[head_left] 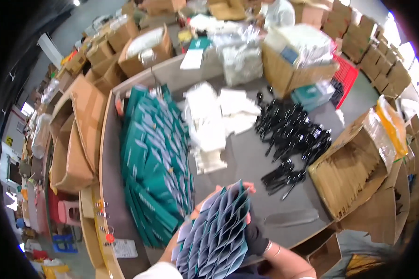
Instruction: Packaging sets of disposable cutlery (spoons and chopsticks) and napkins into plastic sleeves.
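A thick bundle of teal cartons with grey insides (pixel 214 232) is held close to my body at the table's near edge. Their open ends gape in a honeycomb pattern. My left hand (pixel 199 208) grips the bundle from its left side, most of its fingers hidden behind the cartons. On the right side my right hand (pixel 256 239), in a dark fingerless glove, presses against the bundle with bare fingertips showing. A large heap of similar teal cartons (pixel 156 162) lies on the table just left of my hands.
Beyond lie white packets (pixel 205 111) and a pile of black cables (pixel 291 130). An open box of brown cardboard pieces (pixel 349 176) stands at right, near a clear plastic bag (pixel 292 217). Cardboard boxes (pixel 79 139) flank the table's left edge. A person (pixel 278 14) is at the far side.
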Demonstrator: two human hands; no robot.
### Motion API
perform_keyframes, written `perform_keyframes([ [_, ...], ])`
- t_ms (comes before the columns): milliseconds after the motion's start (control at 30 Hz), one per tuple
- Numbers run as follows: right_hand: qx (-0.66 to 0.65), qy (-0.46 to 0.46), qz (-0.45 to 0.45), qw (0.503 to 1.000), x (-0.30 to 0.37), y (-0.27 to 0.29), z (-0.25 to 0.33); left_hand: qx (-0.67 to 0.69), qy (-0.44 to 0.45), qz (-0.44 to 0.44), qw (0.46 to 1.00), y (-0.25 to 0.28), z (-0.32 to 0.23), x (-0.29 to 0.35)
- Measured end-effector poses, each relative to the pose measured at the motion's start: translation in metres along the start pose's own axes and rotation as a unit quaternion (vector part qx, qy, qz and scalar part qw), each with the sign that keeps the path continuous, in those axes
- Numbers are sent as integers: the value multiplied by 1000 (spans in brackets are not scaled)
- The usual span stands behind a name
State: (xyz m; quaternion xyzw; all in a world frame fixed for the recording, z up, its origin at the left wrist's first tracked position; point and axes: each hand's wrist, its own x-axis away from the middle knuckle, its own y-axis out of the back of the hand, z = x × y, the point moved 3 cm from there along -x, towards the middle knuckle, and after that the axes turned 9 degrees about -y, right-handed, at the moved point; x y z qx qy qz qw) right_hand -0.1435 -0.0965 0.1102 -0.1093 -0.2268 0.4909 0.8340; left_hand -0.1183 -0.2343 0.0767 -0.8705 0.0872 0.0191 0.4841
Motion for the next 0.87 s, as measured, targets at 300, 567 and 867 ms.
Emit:
perform_keyframes([
  [300, 333, 183, 114, 918, 15, 27, 45, -283, -154, 78, 944, -89, -80, -38],
  [567, 239, 148, 182, 942, 38, 39, -2, -18, -21, -103, 994, -77, -6, -11],
  [867, 278, -54, 378, 882, 16, 6, -113, -395, -266, -239, 846, -190, -107, 178],
])
